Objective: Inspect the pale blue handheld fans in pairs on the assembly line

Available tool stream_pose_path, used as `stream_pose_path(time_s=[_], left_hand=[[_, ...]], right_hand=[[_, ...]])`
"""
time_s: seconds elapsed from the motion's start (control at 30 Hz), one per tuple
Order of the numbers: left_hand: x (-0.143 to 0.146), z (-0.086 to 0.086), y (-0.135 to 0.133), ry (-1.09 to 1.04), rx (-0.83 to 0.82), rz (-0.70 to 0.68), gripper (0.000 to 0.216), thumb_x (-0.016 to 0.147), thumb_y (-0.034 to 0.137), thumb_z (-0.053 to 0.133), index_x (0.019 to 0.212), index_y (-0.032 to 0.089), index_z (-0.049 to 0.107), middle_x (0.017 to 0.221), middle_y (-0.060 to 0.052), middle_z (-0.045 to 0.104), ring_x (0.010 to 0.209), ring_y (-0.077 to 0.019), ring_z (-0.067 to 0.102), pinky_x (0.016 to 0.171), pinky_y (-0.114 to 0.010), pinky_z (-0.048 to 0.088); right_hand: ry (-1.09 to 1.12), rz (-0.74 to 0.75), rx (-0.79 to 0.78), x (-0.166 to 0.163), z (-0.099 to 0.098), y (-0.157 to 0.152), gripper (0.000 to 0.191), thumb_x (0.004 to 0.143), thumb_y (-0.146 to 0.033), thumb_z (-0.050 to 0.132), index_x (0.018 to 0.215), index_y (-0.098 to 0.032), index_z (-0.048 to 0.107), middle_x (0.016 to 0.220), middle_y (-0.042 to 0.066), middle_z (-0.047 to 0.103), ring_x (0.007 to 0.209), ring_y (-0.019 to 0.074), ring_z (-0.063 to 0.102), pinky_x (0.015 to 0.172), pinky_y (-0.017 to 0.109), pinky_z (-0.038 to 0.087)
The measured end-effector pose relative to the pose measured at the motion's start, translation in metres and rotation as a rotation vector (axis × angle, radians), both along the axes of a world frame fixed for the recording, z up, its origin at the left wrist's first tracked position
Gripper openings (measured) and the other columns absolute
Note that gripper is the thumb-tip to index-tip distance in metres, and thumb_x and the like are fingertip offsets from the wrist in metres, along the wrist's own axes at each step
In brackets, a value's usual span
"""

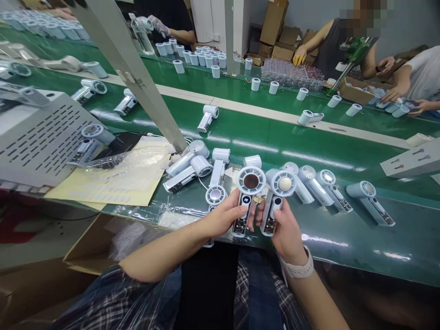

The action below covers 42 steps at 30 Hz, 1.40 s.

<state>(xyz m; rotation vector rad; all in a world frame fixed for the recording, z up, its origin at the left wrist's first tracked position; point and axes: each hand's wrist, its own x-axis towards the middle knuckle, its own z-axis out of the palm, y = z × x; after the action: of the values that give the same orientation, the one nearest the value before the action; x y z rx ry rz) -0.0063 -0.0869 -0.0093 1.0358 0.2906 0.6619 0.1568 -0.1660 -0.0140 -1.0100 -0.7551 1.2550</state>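
Observation:
My left hand (223, 214) is wrapped around a pale blue handheld fan (246, 176) with a dark brown round centre. Its small round display is lit with digits, and the thumb lies just below it. In my right hand (288, 229) is a second handheld fan (277, 179), with a cream centre and a dark round display. Both are held upright side by side, circuit boards exposed in their handles. Left of them on the bench lie several more fans (185, 176). A row of similar fans (314, 185) lies to the right.
A green conveyor (247, 130) runs behind the bench, carrying a fan (208, 118). White cups (215, 71) stand beyond it. A slanted metal post (144, 91) rises at left, beside a perforated metal box (37, 137) and yellow paper (140, 192). Co-workers' hands are across the line.

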Motion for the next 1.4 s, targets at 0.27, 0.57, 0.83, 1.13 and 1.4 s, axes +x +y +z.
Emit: stream_pose_path(time_s=[0.27, 0.57, 0.83, 1.13, 1.4], left_hand=[[-0.005, 0.012, 0.001, 0.066, 0.146, -0.023, 0.034, 0.096, 0.049, 0.06, 0.103, 0.018, 0.047, 0.076, 0.0, 0.06, 0.067, -0.0155, 0.063, 0.068, -0.03, 0.054], [-0.005, 0.012, 0.001, -0.036, -0.148, -0.13, 0.041, 0.088, 0.052, 0.069, 0.099, 0.017, 0.05, 0.074, 0.0, 0.062, 0.063, -0.0186, 0.067, 0.063, -0.032, 0.056], [-0.008, 0.006, 0.001, -0.047, -0.101, -0.088, 0.03, 0.095, 0.041, 0.062, 0.111, 0.018, 0.051, 0.088, -0.001, 0.061, 0.062, -0.0149, 0.065, 0.064, -0.036, 0.061], [-0.009, 0.017, 0.004, 0.285, 0.06, 0.131, 0.038, 0.088, 0.038, 0.072, 0.109, 0.019, 0.046, 0.093, -0.003, 0.065, 0.071, -0.0179, 0.069, 0.069, -0.034, 0.056], [-0.013, 0.01, 0.0, 0.187, -0.04, 0.121, 0.053, 0.089, 0.059, 0.062, 0.117, 0.022, 0.037, 0.094, -0.005, 0.072, 0.06, -0.0192, 0.07, 0.054, -0.031, 0.055]], right_hand=[[0.017, 0.044, 0.01, 0.004, -0.006, -0.002, 0.026, 0.095, -0.042, 0.065, 0.115, -0.027, 0.061, 0.093, 0.002, 0.067, 0.069, 0.0183, 0.061, 0.062, 0.033, 0.054], [0.004, 0.0, -0.005, 0.003, -0.002, -0.005, 0.022, 0.097, -0.037, 0.064, 0.117, -0.028, 0.06, 0.101, 0.002, 0.066, 0.079, 0.0193, 0.063, 0.07, 0.034, 0.055], [-0.037, -0.021, 0.015, 0.001, 0.002, -0.004, 0.022, 0.098, -0.037, 0.061, 0.119, -0.03, 0.061, 0.093, 0.003, 0.066, 0.073, 0.0215, 0.062, 0.068, 0.038, 0.055], [0.138, -0.047, -0.071, 0.005, 0.001, 0.0, 0.025, 0.092, -0.047, 0.068, 0.109, -0.028, 0.064, 0.082, 0.0, 0.069, 0.058, 0.0169, 0.061, 0.049, 0.028, 0.051], [0.295, 0.002, -0.14, 0.001, 0.008, -0.003, 0.044, 0.086, -0.061, 0.071, 0.102, -0.02, 0.077, 0.095, 0.008, 0.078, 0.086, 0.0253, 0.072, 0.079, 0.038, 0.061]])
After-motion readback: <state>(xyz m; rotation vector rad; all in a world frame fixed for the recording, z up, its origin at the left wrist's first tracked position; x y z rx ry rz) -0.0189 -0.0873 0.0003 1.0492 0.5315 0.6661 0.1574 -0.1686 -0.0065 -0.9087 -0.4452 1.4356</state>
